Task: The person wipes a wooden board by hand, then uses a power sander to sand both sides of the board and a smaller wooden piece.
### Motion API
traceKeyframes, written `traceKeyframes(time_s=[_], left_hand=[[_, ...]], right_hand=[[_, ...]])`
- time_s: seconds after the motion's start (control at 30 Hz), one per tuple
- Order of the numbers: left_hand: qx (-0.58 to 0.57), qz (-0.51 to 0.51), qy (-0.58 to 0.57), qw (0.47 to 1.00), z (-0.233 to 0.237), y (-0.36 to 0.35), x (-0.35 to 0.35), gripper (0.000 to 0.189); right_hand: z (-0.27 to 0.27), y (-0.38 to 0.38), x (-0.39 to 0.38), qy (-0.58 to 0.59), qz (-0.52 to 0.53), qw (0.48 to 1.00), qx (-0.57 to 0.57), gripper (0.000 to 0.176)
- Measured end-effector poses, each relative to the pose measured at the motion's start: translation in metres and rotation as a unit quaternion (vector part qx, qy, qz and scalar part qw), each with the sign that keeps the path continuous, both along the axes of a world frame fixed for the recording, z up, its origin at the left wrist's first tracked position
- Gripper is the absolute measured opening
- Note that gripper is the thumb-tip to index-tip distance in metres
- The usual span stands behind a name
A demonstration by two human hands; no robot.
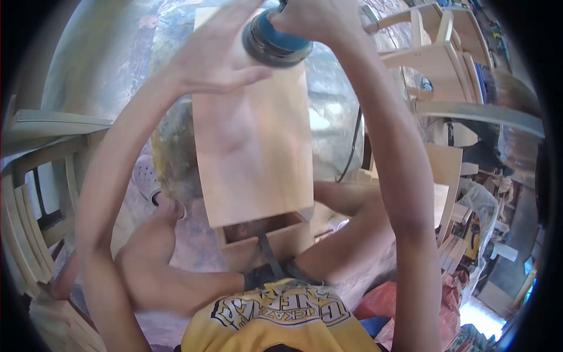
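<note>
A pale wooden box-like piece stands between my legs, its long smooth panel running away from me. Across the far part of this panel, my right hand grips a blue orbital sander with a dark round base. My left hand is beside the sander on its left, thumb and fingers apart, holding nothing; motion blurs it a little. At the near end of the piece there is an open compartment with a front board, and a dark strap hangs over it.
Wooden chair-like frames stand at the upper right, and more frames at the left. Wood offcuts and a clear plastic bag lie to the right. A dark cord hangs right of the panel. Red plastic lies near my right leg.
</note>
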State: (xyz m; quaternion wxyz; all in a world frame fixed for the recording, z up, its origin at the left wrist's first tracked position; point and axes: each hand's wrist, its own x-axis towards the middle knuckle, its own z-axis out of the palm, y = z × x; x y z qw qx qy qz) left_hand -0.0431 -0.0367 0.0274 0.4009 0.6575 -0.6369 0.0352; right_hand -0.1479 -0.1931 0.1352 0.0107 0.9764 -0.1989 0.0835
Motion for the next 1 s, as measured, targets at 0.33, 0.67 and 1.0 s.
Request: traceKeyframes(time_s=[0.33,0.67,1.0], left_hand=[[-0.008,0.052,-0.043,0.998,-0.04,-0.081,-0.078,0.086],[0.027,0.066,0.051,0.996,-0.014,-0.042,-0.145,0.078],[0.008,0.096,0.288,0.953,-0.023,0.045,-0.209,0.079]], right_hand=[[-0.005,0.011,-0.086,-0.088,-0.025,0.992,0.083,0.032],[-0.028,0.025,-0.132,-0.113,-0.019,0.993,0.009,0.043],[0.004,0.101,-0.187,-0.016,0.069,0.989,0.128,0.053]])
